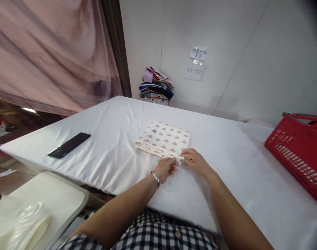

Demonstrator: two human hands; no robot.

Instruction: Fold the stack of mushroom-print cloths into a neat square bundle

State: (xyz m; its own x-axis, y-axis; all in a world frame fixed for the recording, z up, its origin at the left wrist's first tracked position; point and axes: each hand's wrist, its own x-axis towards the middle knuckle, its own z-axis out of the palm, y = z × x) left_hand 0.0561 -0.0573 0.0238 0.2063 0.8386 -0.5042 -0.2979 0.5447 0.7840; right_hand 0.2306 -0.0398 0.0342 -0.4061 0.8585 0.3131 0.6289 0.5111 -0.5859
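A folded cream cloth [166,137] with a grey printed pattern and a few coloured motifs lies flat on the white-covered table [108,128]. Its layered edge faces me. At the near right corner, my left hand [165,169], with a silver bracelet on the wrist, pinches the cloth's edge from the front. Just to the right, my right hand [196,161] grips the same corner between thumb and fingers. The fingertips of both hands are close together, and the bit of cloth between them is partly hidden.
A black flat object [69,145] lies at the table's left. On the right stands a red plastic basket [299,149]. Folded fabrics [157,85] are stacked by the wall, near paper notes [194,71]. A white surface with clear plastic [30,222] sits lower left; a pink curtain [49,52] hangs behind.
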